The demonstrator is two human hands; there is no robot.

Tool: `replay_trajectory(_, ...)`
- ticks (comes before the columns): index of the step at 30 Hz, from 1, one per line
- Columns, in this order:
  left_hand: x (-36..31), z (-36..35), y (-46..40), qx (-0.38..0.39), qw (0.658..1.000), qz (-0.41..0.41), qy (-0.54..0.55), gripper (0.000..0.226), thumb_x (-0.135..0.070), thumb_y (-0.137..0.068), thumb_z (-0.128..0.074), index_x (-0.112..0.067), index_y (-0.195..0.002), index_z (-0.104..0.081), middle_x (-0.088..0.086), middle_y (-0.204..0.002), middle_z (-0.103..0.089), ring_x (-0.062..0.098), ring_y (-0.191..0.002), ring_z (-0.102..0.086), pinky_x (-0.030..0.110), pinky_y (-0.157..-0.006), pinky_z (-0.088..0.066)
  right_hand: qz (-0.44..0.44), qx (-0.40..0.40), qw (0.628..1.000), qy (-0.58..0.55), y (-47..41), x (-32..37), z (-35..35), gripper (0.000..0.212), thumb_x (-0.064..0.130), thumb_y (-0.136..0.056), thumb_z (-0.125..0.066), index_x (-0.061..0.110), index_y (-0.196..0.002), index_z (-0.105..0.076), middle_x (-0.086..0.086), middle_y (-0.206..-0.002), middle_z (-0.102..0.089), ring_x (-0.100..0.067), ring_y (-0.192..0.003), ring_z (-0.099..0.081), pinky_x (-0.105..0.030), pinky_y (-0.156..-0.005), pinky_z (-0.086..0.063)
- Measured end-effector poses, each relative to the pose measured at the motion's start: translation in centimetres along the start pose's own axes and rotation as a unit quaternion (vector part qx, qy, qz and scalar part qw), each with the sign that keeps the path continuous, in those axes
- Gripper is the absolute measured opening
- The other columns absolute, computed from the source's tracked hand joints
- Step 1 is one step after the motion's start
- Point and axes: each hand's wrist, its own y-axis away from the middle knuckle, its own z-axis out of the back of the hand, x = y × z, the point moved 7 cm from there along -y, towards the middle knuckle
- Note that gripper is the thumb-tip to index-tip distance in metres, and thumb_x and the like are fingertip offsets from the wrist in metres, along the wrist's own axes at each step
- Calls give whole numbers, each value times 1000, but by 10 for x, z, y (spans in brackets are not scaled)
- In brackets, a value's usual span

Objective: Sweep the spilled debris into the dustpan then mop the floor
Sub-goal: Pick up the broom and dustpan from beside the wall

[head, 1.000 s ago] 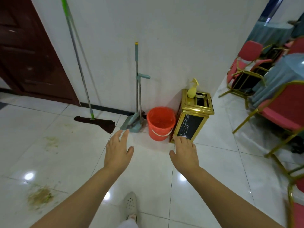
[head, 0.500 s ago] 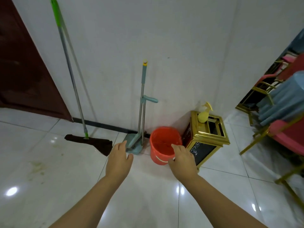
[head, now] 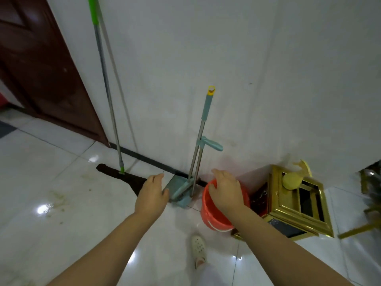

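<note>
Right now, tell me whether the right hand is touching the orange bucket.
Cannot tell. In the head view the right hand overlaps the orange bucket rim from above, fingers straight, so any gap or contact between palm and rim is hidden.

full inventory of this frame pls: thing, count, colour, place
mop: 1, green and grey handle with dark brown head, leaning on the wall, head on the floor left of the dustpan
broom and dustpan set: 1, teal with steel poles, upright against the wall, centre
bucket: 1, orange-red, on the floor right of the dustpan
bin: 1, gold frame with black panels, right of the bucket
spray bottle: 1, yellow, on top of the bin
debris: scattered, greenish-brown, floor at left
door: 1, dark brown, far left
shoe: 1, white, bottom centre
left hand: open, before the dustpan
right hand: open, over the bucket
</note>
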Motion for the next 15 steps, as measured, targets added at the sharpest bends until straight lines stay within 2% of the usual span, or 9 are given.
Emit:
replay_trajectory(5, -20, -22, -80, 1, 999, 36, -11, 46, -18, -94, -49, -9, -139, -44, 9, -137, -47, 21, -121, -47, 32, -99, -42, 53, 50, 997, 27, -102, -18, -9, 48, 29, -93, -49, 18, -140, -45, -3, -131, -54, -22, -119, -48, -33, -100, -36)
replay_trajectory(8, -40, -37, -123, -1, 999, 49, -8, 45, -18, -95, -48, -11, -139, -44, 7, -135, -48, 20, -118, -48, 28, -95, -42, 58, 80, 994, 41, -161, -35, -9, 51, 30, -92, -52, 17, -141, -43, -3, -131, -53, -22, -118, -48, -31, -98, -39)
replay_trajectory(13, -60, -62, -180, -9, 998, 67, 10, 44, -17, -93, -52, -10, -137, -46, 8, -132, -50, 20, -117, -49, 28, -95, -42, 65, 113, 991, -18, -256, -45, -11, 53, 19, -95, -48, 12, -146, -37, -10, -139, -47, -27, -126, -43, -33, -102, -36)
replay_trajectory(15, -59, -69, -193, -10, 997, 77, 12, 43, -16, -93, -53, -9, -135, -48, 9, -130, -52, 20, -116, -51, 28, -95, -43, 40, 120, 989, -70, -289, -45, -14, 46, 15, -99, -40, 12, -145, -39, -13, -136, -52, -29, -122, -50, -32, -97, -41)
